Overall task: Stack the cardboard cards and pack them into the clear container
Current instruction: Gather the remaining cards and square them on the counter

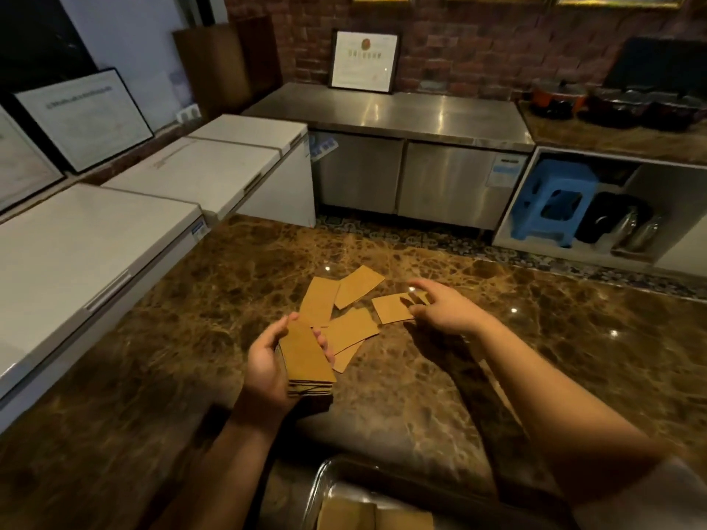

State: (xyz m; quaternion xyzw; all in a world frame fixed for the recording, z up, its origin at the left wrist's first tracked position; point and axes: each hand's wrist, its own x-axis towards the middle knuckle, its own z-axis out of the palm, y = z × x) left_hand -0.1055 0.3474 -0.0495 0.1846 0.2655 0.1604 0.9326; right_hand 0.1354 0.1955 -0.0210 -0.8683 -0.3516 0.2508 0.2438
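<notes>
The clear container (325,487) sits nearest; beyond it the left hand (267,361) grips the stack (306,357), while the open right hand (440,304) touches a loose card (390,308) lying crosswise on the counter (535,357), nearer that hand.

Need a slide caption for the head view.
Left hand holds card stack; right hand reaches loose card.
</notes>
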